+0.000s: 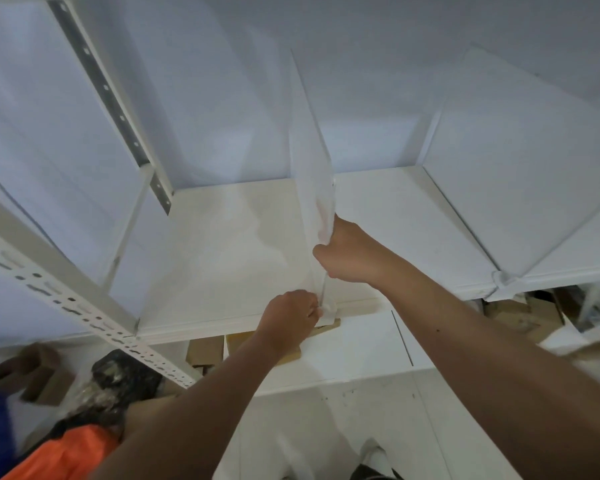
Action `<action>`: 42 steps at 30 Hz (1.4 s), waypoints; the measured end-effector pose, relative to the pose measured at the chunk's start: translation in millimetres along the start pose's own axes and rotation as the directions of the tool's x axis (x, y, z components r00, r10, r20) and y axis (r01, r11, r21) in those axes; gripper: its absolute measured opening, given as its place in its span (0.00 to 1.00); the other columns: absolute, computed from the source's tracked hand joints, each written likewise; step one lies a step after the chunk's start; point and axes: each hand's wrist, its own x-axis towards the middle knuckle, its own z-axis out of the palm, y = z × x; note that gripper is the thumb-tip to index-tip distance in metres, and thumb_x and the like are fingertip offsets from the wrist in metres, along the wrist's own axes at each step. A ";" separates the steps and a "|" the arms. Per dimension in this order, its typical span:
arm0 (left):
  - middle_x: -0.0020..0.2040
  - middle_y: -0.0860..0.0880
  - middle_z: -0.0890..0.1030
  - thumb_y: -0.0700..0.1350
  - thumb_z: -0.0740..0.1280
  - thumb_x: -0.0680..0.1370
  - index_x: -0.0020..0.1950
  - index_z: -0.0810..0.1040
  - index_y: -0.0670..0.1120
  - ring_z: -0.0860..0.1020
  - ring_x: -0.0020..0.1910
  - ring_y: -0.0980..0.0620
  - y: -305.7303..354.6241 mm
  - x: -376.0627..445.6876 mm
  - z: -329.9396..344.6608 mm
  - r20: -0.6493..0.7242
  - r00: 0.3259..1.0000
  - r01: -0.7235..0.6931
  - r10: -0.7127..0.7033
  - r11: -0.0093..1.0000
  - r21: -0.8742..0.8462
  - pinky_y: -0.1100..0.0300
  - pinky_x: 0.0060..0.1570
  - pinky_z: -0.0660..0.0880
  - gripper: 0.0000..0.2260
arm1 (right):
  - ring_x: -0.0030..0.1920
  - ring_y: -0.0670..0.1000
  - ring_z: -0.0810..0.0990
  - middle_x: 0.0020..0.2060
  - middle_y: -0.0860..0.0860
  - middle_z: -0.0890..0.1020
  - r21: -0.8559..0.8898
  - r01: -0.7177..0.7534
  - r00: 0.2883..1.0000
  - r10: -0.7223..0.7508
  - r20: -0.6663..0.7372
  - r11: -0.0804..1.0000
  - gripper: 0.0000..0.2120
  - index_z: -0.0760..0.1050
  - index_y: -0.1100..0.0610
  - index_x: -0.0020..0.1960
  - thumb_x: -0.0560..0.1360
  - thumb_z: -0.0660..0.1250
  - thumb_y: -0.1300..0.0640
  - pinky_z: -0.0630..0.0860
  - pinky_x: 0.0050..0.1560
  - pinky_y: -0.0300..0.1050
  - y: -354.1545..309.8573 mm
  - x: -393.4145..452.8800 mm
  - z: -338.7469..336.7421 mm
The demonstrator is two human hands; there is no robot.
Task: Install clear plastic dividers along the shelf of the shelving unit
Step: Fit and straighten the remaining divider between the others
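Holding the middle divider [310,174] straight up on the shelf [229,244], the left hand [290,315] pinches its front clip while the right hand [347,252] grips its edge. Push the clip down snug, I think. Three dividers stand: left [66,161], middle, right [520,161].

I'm seeing a pale wall [361,46] filling twelve o'clock, a white speckled floor [378,427] lying at six, cardboard boxes [205,351] sitting centre-low, and orange cloth [73,452] showing at seven.
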 end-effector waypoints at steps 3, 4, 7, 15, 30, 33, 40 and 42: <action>0.45 0.50 0.81 0.58 0.59 0.76 0.50 0.78 0.45 0.78 0.45 0.50 14.7 3.5 -15.4 -0.129 0.991 -0.012 0.026 0.994 0.104 0.55 0.46 0.76 0.18 | 0.47 0.52 0.81 0.52 0.54 0.80 -0.059 0.051 0.997 -0.055 -0.059 0.997 0.27 0.58 0.53 0.75 0.76 0.55 0.55 0.79 0.52 0.55 -5.9 -0.6 -5.9; 0.43 0.51 0.80 0.59 0.58 0.76 0.48 0.77 0.46 0.77 0.43 0.51 23.1 6.4 -24.1 -0.216 0.976 -0.003 0.027 0.994 0.111 0.56 0.43 0.77 0.18 | 0.46 0.53 0.81 0.50 0.54 0.81 -0.063 0.074 0.994 -0.079 -0.079 0.995 0.24 0.62 0.54 0.72 0.76 0.55 0.54 0.79 0.51 0.54 -8.9 -1.5 -8.8; 0.35 0.49 0.77 0.52 0.59 0.76 0.41 0.76 0.43 0.75 0.33 0.50 47.8 14.0 -48.4 -0.334 0.942 -0.016 0.048 0.995 0.096 0.57 0.33 0.74 0.14 | 0.43 0.54 0.81 0.46 0.56 0.81 -0.065 0.110 0.987 -0.116 -0.107 0.992 0.18 0.66 0.56 0.66 0.77 0.53 0.57 0.79 0.49 0.54 -15.1 -7.1 -13.1; 0.24 0.51 0.72 0.38 0.71 0.63 0.32 0.74 0.46 0.71 0.22 0.53 64.8 -5.6 -28.5 -0.348 0.936 0.035 0.059 0.965 0.259 0.63 0.22 0.62 0.07 | 0.54 0.58 0.80 0.57 0.58 0.80 -0.121 0.107 0.980 -0.125 -0.154 0.987 0.25 0.53 0.52 0.76 0.80 0.53 0.54 0.78 0.56 0.54 -2.0 -41.3 8.2; 0.29 0.54 0.64 0.45 0.56 0.80 0.39 0.66 0.45 0.69 0.33 0.51 65.2 11.2 -43.0 -0.291 0.944 0.151 -0.155 0.988 -0.034 0.59 0.33 0.62 0.10 | 0.39 0.51 0.76 0.42 0.53 0.77 -0.058 0.074 0.987 -0.082 -0.142 0.996 0.15 0.66 0.58 0.63 0.79 0.53 0.57 0.71 0.36 0.46 -15.8 -2.9 -1.0; 0.29 0.54 0.64 0.46 0.56 0.80 0.38 0.66 0.45 0.69 0.32 0.51 63.0 11.7 -43.1 -0.276 0.948 0.154 -0.157 0.988 -0.031 0.59 0.31 0.62 0.12 | 0.37 0.49 0.74 0.41 0.51 0.75 -0.057 0.073 0.987 -0.080 -0.139 0.996 0.14 0.66 0.59 0.63 0.79 0.53 0.57 0.69 0.34 0.44 -15.7 -0.9 0.2; 0.36 0.50 0.76 0.53 0.52 0.80 0.43 0.71 0.45 0.77 0.37 0.50 66.5 0.6 -46.1 -0.050 0.979 0.201 -0.199 0.978 0.053 0.57 0.38 0.74 0.15 | 0.44 0.51 0.79 0.47 0.53 0.79 -0.040 0.058 0.994 -0.062 -0.094 0.998 0.19 0.66 0.58 0.66 0.76 0.54 0.56 0.78 0.45 0.50 -10.8 -7.2 -2.6; 0.41 0.45 0.79 0.56 0.54 0.78 0.46 0.75 0.43 0.80 0.41 0.48 66.8 -7.7 -43.8 0.139 0.970 0.184 -0.200 0.976 0.118 0.57 0.39 0.74 0.18 | 0.46 0.54 0.81 0.49 0.54 0.80 -0.059 0.057 0.996 -0.060 -0.060 0.997 0.18 0.67 0.57 0.65 0.76 0.55 0.56 0.79 0.50 0.54 -2.8 -12.1 -1.5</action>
